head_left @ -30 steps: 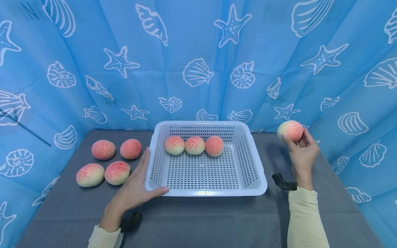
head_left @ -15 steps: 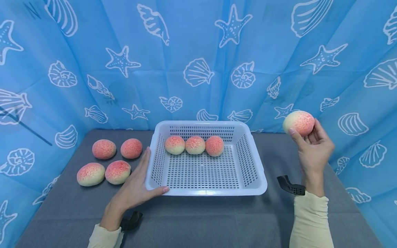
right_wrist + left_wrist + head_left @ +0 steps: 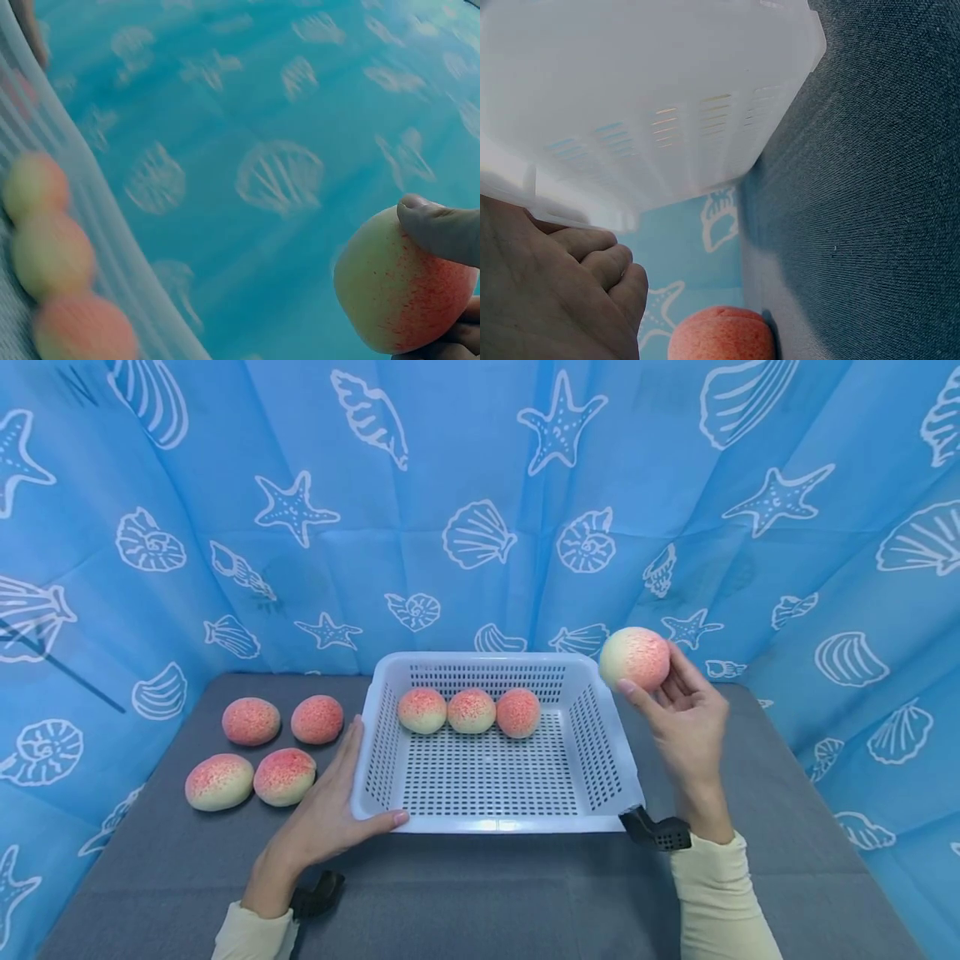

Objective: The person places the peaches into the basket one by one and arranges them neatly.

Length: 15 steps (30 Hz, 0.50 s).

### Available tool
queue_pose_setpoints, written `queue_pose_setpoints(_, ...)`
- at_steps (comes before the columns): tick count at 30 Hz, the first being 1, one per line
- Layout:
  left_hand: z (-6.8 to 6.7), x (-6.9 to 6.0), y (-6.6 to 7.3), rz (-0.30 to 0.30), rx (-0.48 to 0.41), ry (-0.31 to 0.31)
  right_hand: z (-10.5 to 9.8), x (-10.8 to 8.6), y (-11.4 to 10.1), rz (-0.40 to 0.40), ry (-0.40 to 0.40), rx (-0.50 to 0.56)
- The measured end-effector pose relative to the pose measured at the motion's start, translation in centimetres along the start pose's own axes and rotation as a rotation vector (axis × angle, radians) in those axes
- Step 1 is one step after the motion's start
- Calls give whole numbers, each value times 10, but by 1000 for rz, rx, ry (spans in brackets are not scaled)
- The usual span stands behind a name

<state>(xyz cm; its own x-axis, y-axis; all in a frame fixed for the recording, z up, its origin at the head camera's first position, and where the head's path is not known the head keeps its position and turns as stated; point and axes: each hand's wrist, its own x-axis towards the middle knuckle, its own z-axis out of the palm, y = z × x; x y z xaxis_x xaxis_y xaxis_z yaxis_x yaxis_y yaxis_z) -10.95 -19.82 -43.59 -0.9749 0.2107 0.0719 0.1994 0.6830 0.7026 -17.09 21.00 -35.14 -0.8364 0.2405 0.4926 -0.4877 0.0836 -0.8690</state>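
The right hand [image 3: 678,714] held a peach [image 3: 634,658] pinched between thumb and fingers, up off the table [image 3: 495,893], and in the head view the fruit showed just beside the far right corner of the basket [image 3: 491,825]. Its pale end pointed away from the palm and its pink side lay against the fingers; the right wrist view showed it apart from the basket's wall. The left hand [image 3: 330,814] rested at the basket's near left corner, with its fingers close together along the outside of the left wall and its thumb spread away from them on the near rim. Inside the white, slotted basket, a row of three peaches [image 3: 471,711] lay by the far wall, from near its left corner to past the middle, the left two touching. Four more peaches [image 3: 285,777] lay on the grey table between its left edge and the basket, two toward the far left corner and two nearer; the far right one was just beside the left fingertips. Each arm wore a cream sleeve [image 3: 723,902] and a black strap [image 3: 656,829] at the wrist. Past the table's far edge hung a blue curtain [image 3: 480,468] printed with white shells and starfish; high on its left part was a faint dark mark [image 3: 72,385] shaped like a letter N, too dim to read surely.
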Motion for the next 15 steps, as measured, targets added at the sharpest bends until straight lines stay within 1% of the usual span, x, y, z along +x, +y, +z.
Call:
queue_pose_setpoints(4, 0, 0, 1, -5, -5, 0, 26, -15, -1, 3, -140, -12)
queue_pose_setpoints(7, 0, 1, 1, 2, -12, 0, 44, -27, -1, 4, -230, -23)
queue_pose_setpoints(10, 0, 1, 2, 10, -22, 2, 59, -37, 1, 16, -292, -18)
queue_pose_setpoints(15, -1, 1, 2, 13, -23, 5, 78, -51, 8, 91, -379, 33)
